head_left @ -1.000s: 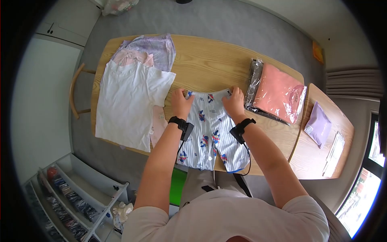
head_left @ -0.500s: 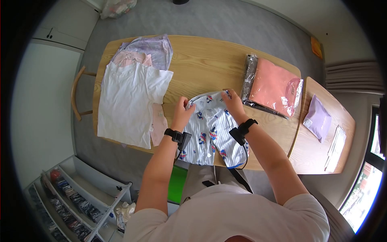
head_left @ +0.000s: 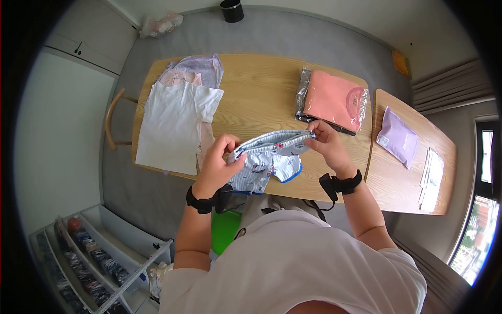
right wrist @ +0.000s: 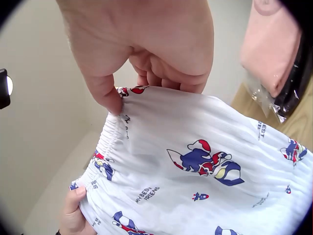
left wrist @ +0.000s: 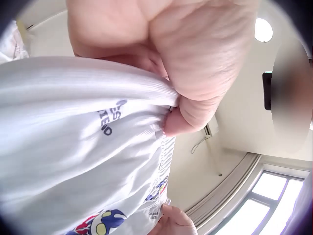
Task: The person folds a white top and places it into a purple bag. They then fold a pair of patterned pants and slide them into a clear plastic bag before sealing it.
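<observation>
A pair of children's elastic-waist shorts (head_left: 257, 166), pale striped with cartoon figures and blue leg hems, is held up in front of the body over the table's near edge. My left hand (head_left: 215, 163) pinches one end of the waistband between thumb and fingers. At the other end, my right hand (head_left: 330, 147) grips the band, its thumb on the outer face in the right wrist view. Between the hands the waist opening gapes a little. The legs hang below, partly folded over. Printed lettering shows on the cloth (right wrist: 205, 117) near the gathered waistband.
On the table's left lie a white T-shirt (head_left: 172, 123), a pink garment (head_left: 205, 140) and a purple garment (head_left: 208, 69). A clear-bagged coral garment (head_left: 332, 98) lies on a dark package at right. A side table (head_left: 384, 180) holds a purple packet (head_left: 398, 138). Storage bins (head_left: 123, 230) stand lower left.
Both hands have lifted the shorts' waistband off the table and toward the body, and moved farther apart. The shorts, flat before, now hang with the waist opening showing.
</observation>
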`<action>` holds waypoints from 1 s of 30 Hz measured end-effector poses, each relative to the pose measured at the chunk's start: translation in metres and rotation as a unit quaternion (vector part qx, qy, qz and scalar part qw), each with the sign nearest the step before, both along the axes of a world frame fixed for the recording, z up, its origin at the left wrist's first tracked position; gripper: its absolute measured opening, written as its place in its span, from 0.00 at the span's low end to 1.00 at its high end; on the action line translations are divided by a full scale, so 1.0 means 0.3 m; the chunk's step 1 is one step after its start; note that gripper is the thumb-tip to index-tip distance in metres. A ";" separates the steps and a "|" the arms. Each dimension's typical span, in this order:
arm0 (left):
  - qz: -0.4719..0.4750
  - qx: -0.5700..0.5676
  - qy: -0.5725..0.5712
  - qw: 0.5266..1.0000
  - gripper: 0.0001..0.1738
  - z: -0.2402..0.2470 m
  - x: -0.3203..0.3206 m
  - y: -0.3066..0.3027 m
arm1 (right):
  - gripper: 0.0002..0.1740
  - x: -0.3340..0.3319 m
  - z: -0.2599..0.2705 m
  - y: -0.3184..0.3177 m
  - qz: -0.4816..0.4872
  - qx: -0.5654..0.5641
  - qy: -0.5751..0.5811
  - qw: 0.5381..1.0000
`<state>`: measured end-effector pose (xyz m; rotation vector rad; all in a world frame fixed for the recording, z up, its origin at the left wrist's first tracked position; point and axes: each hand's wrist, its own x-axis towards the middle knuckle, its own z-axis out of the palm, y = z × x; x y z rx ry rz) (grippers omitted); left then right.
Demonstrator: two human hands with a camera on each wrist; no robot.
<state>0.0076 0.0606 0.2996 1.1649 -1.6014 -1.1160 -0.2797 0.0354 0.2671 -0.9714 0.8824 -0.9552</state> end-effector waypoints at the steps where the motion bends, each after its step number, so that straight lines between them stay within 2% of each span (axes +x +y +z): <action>1: -0.012 -0.011 -0.001 1.000 0.17 0.054 -0.010 0.021 | 0.14 -0.023 0.065 0.029 0.009 -0.018 0.007 1.000; 4: -0.038 -0.044 0.008 0.998 0.18 0.200 -0.044 0.066 | 0.15 -0.088 0.242 0.105 0.034 -0.111 0.043 0.992; 6: -0.062 -0.029 0.059 0.996 0.17 0.290 -0.077 0.101 | 0.16 -0.115 0.310 0.149 0.022 -0.132 0.043 0.990; 8: -0.054 0.004 0.054 0.997 0.21 0.373 -0.107 0.126 | 0.16 -0.132 0.366 0.183 0.008 -0.218 0.053 0.975; 10: -0.077 0.046 0.044 0.995 0.23 0.427 -0.135 0.132 | 0.15 -0.144 0.409 0.217 -0.011 -0.237 0.055 0.970; 11: -0.081 0.042 0.043 0.995 0.23 0.429 -0.136 0.128 | 0.15 -0.152 0.424 0.231 -0.018 -0.246 0.070 0.967; 12: -0.114 -0.017 -0.011 0.993 0.20 0.425 -0.132 0.120 | 0.15 -0.158 0.437 0.242 -0.024 -0.255 0.085 0.963; 13: -0.145 -0.075 -0.066 0.984 0.18 0.426 -0.131 0.118 | 0.15 -0.159 0.450 0.254 -0.028 -0.259 0.085 0.962; 14: -0.148 -0.079 -0.067 0.984 0.18 0.435 -0.133 0.123 | 0.15 -0.160 0.461 0.265 -0.028 -0.253 0.054 0.965; 16: -0.163 -0.063 -0.019 0.985 0.12 0.451 -0.139 0.138 | 0.15 -0.169 0.472 0.280 -0.031 -0.248 0.024 0.968; 18: -0.180 -0.059 0.003 0.982 0.13 0.443 -0.133 0.130 | 0.15 -0.190 0.475 0.288 0.025 -0.214 -0.039 0.976; 19: -0.193 -0.054 0.025 0.979 0.13 0.433 -0.133 0.121 | 0.15 -0.198 0.463 0.276 0.021 -0.212 -0.039 0.976; 20: -0.197 -0.054 0.025 0.979 0.13 0.417 -0.149 0.106 | 0.14 -0.209 0.438 0.243 0.021 -0.161 -0.071 0.984; 21: -0.153 0.000 0.054 0.987 0.13 0.393 -0.176 0.086 | 0.13 -0.219 0.412 0.212 0.022 -0.109 -0.103 0.988; 22: -0.109 0.054 0.081 0.989 0.12 0.364 -0.197 0.059 | 0.13 -0.218 0.391 0.185 0.018 -0.110 -0.102 0.989; 23: -0.091 0.076 0.085 0.989 0.11 0.320 -0.211 0.017 | 0.12 -0.204 0.372 0.156 -0.045 -0.093 -0.062 0.993; 24: -0.063 0.053 0.105 0.991 0.09 0.271 -0.236 -0.027 | 0.11 -0.190 0.351 0.131 -0.107 -0.076 -0.021 0.991; 25: -0.026 0.043 0.061 0.997 0.08 0.229 -0.255 -0.061 | 0.11 -0.178 0.327 0.111 -0.155 -0.089 0.052 0.983; 26: 0.011 0.031 0.017 0.999 0.08 0.206 -0.273 -0.086 | 0.11 -0.159 0.319 0.104 -0.157 -0.091 0.052 0.982; 27: 0.009 0.029 0.017 0.999 0.08 0.205 -0.297 -0.096 | 0.11 -0.132 0.323 0.099 -0.211 -0.118 0.119 0.963; 28: 0.048 -0.018 0.009 0.999 0.08 0.203 -0.325 -0.101 | 0.12 -0.107 0.332 0.096 -0.263 -0.143 0.185 0.936; 29: 0.086 -0.064 0.001 0.994 0.09 0.200 -0.349 -0.095 | 0.12 -0.091 0.347 0.109 -0.288 -0.170 0.238 0.912; 30: 0.085 -0.063 0.001 0.994 0.09 0.206 -0.372 -0.085 | 0.12 -0.073 0.351 0.114 -0.289 -0.169 0.238 0.912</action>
